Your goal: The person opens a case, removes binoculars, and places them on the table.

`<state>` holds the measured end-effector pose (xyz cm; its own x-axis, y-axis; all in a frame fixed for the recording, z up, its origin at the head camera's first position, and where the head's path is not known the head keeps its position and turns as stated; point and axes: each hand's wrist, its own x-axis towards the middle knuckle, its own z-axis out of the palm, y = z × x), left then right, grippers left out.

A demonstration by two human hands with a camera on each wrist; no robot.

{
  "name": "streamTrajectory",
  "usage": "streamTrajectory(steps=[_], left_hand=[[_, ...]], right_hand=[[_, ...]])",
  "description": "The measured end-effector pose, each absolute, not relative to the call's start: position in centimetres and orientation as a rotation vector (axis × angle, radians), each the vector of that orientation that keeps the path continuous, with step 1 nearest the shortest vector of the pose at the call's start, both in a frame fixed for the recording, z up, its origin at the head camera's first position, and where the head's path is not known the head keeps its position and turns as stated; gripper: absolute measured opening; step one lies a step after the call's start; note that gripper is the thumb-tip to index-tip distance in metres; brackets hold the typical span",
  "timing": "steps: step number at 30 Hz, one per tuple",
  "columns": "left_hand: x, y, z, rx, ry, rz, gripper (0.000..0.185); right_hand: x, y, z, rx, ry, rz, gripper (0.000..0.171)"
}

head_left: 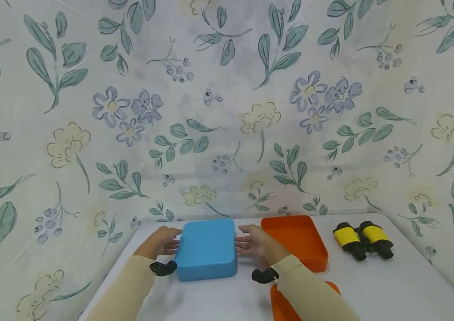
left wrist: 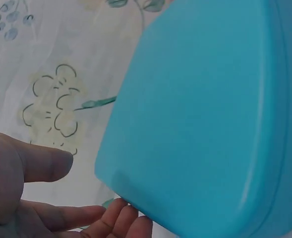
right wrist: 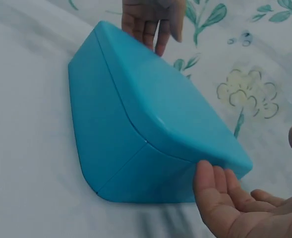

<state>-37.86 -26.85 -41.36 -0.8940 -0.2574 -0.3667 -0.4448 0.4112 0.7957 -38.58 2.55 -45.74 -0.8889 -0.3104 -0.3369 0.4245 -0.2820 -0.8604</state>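
A blue box (head_left: 207,245) with rounded corners, its lid on, sits on the white table between my two hands. My left hand (head_left: 158,243) is at its left side, fingertips touching the lid's edge and thumb held apart, as the left wrist view shows. On the opposite side, my right hand (head_left: 259,243) has its fingertips at the rim of the lid (right wrist: 185,114), with the thumb standing away. Neither hand wraps round the box. Right of it stands an open orange box (head_left: 295,238), partly behind my right hand and wrist.
An orange flat piece (head_left: 284,305), possibly a lid, lies near the front, partly under my right sleeve. Yellow and black binoculars (head_left: 365,240) rest at the far right of the table (head_left: 391,290). Behind it hangs a floral-patterned backdrop (head_left: 227,111).
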Motion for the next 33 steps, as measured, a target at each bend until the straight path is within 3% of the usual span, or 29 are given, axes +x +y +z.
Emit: streamTrajectory(steps=[10,23,33], left_hand=[[-38.0,-27.1,-40.6,-0.625,2.448,1.443,0.034],[-39.1,-26.8,-40.8,-0.727,2.415,1.435,0.032],[-39.4,-26.0,-41.4,-0.693,2.431,1.412,0.026]], right_hand=[[-38.6,2.6,-45.1,0.116,1.512,-2.182,0.054],[-38.8,2.1,-44.8,0.125,1.498,-2.200,0.064],[-39.5,2.4,-45.4,0.185,1.608,-2.177,0.050]])
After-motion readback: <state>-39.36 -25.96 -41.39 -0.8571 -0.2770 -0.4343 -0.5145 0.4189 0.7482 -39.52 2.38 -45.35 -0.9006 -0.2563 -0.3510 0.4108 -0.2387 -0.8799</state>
